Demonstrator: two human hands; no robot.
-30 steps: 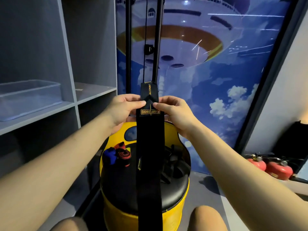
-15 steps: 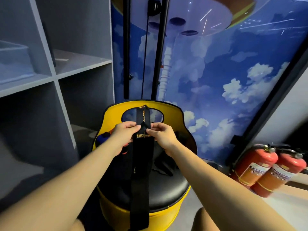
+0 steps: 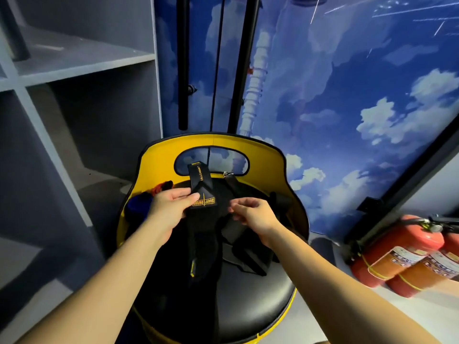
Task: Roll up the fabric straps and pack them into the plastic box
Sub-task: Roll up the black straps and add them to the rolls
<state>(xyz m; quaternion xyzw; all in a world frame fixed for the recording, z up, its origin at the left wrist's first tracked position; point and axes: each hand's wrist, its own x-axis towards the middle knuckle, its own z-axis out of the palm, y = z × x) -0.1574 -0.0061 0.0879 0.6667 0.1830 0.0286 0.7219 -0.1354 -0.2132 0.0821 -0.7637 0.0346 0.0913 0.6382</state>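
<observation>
Over the black seat of the yellow stool (image 3: pixel 159 155), the right hand (image 3: pixel 250 214) has let go: half a second ago both hands pinched the black strap (image 3: pixel 201 224), now only the left hand (image 3: pixel 169 207) pinches it, thumb on top beside the yellow label. The right hand hovers just beside it, fingers loosely curled, holding nothing. The strap's narrow end sticks up beyond the left fingers; its length drops toward the wrists. Under the right hand lie more dark straps (image 3: pixel 248 252); beyond the left hand, rolled blue and red ones (image 3: pixel 139 207). Grey shelves (image 3: pixel 82 68) stand left, a sky mural (image 3: pixel 347 95) ahead, red fire extinguishers (image 3: pixel 397 256) far right.
</observation>
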